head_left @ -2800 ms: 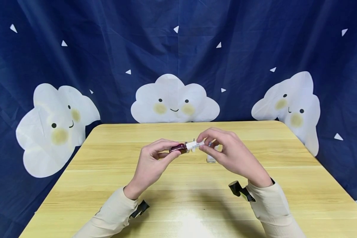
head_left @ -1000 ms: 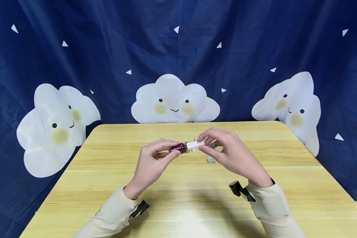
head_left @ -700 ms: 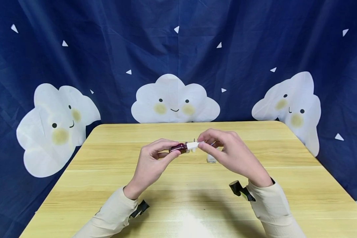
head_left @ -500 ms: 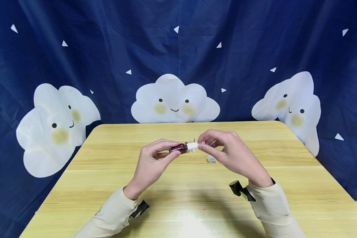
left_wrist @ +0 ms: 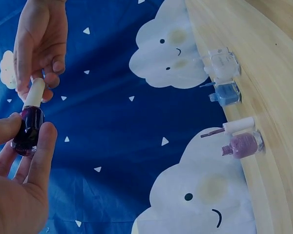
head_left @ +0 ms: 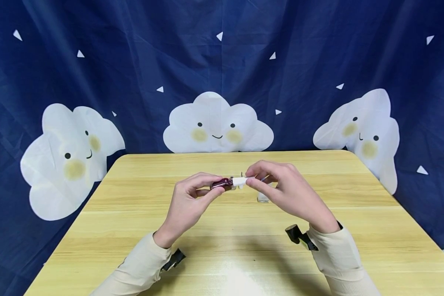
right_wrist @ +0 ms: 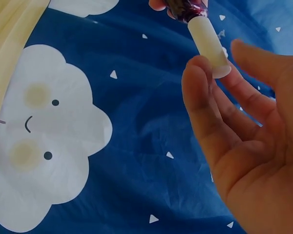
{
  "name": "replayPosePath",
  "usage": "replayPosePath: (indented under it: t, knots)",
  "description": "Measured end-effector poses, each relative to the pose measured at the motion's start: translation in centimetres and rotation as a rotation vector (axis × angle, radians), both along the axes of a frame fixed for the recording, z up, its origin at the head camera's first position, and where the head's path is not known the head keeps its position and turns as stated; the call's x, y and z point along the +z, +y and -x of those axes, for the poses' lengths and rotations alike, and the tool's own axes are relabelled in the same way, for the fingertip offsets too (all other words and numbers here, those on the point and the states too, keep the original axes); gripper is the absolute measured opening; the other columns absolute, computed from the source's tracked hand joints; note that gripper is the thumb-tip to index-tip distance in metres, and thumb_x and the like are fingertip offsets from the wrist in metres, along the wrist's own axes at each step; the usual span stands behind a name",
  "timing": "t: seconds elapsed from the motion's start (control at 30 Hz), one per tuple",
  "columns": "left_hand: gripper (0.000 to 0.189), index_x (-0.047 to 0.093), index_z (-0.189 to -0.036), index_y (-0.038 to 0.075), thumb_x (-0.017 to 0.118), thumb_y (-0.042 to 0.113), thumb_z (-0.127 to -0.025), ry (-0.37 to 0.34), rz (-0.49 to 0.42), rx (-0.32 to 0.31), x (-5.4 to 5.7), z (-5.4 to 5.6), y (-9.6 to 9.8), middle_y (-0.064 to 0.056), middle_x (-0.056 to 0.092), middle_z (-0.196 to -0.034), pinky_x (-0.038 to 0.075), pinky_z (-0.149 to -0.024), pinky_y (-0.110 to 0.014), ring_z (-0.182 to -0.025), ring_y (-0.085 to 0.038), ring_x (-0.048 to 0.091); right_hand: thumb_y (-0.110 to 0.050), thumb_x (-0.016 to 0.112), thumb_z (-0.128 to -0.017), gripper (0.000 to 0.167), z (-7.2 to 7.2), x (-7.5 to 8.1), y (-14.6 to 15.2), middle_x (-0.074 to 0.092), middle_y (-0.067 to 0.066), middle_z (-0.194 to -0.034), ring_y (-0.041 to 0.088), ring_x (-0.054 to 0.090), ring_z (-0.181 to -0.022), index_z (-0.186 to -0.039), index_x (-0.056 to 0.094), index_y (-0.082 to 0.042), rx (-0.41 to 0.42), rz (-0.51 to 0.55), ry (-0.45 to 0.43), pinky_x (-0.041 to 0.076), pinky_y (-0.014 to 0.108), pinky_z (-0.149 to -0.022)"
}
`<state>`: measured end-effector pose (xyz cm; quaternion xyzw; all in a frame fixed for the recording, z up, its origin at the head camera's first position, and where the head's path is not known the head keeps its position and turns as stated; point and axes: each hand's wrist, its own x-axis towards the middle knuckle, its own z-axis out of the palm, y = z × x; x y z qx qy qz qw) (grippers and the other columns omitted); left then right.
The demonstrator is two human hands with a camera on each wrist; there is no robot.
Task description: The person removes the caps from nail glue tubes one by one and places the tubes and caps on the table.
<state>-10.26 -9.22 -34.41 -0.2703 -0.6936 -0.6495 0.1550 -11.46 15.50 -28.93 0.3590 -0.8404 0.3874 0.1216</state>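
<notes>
A dark red nail polish bottle (head_left: pixel 220 185) is held in the air, lying nearly sideways, between the thumb and fingers of my left hand (head_left: pixel 185 205). Its white cap (head_left: pixel 239 181) sits at the bottle's neck and points to the right. The fingertips of my right hand (head_left: pixel 286 191) are around the cap's outer end. From the right wrist, the cap (right_wrist: pixel 207 44) shows with curled fingers beside its end, and the thumb looks slightly apart from it. The left wrist view shows the dark bottle (left_wrist: pixel 29 129) with fingers on both sides.
On the wooden table (head_left: pixel 207 255), the left wrist view shows a mauve bottle (left_wrist: pixel 243 146) beside a white brush cap (left_wrist: pixel 238 125), a blue bottle (left_wrist: pixel 228 93) and a clear whitish bottle (left_wrist: pixel 223 64). A blue cloud-print curtain (head_left: pixel 299 82) hangs behind.
My right fingertips have shifted slightly left along the cap, covering more of it. Lettering seen earlier on the cap has turned out of sight. My left hand and the bottle stay in place.
</notes>
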Motion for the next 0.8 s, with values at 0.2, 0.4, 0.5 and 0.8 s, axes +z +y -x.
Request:
replayPosePath:
  t: [0.2, 0.4, 0.5, 0.8]
  knots:
    - [0.022, 0.077, -0.110, 0.000, 0.077, -0.003, -0.088, 0.008, 0.005, -0.001, -0.01, -0.01, 0.01, -0.014, 0.075, -0.106, 0.064, -0.080, -0.035, -0.094, -0.018, 0.075, -0.012, 0.077, -0.093, 0.011, 0.20, -0.24, 0.11, 0.073, -0.009, -0.093, 0.002, 0.069, -0.079, -0.102, 0.072, -0.016, 0.015, 0.000, 0.024, 0.062, 0.024, -0.072]
    - [0.021, 0.077, -0.110, 0.001, 0.077, -0.001, -0.089, 0.002, 0.003, -0.002, 0.11, -0.05, 0.00, -0.012, 0.075, -0.106, 0.064, -0.080, -0.036, -0.094, -0.019, 0.075, -0.007, 0.079, -0.089, 0.020, 0.18, -0.20, 0.29, 0.073, -0.010, -0.100, 0.004, 0.066, -0.078, -0.105, 0.073, -0.018, 0.005, -0.029, 0.095, 0.060, 0.026, -0.070]
    - [0.021, 0.077, -0.111, 0.001, 0.077, 0.000, -0.090, 0.000, 0.008, -0.001, 0.16, -0.06, -0.02, -0.011, 0.075, -0.106, 0.064, -0.081, -0.036, -0.094, -0.020, 0.075, -0.007, 0.080, -0.089, 0.023, 0.13, -0.18, 0.35, 0.072, -0.010, -0.104, 0.004, 0.062, -0.080, -0.108, 0.074, -0.019, -0.018, -0.061, 0.138, 0.057, 0.027, -0.070]
    - [0.022, 0.076, -0.112, 0.003, 0.076, 0.001, -0.090, -0.015, 0.027, -0.003, 0.17, -0.02, -0.16, -0.012, 0.075, -0.108, 0.064, -0.081, -0.035, -0.096, -0.018, 0.074, -0.003, 0.078, -0.089, 0.029, -0.11, -0.17, 0.25, 0.072, -0.002, -0.111, 0.007, 0.064, -0.081, -0.116, 0.075, -0.014, -0.043, -0.119, 0.189, 0.057, 0.023, -0.066]
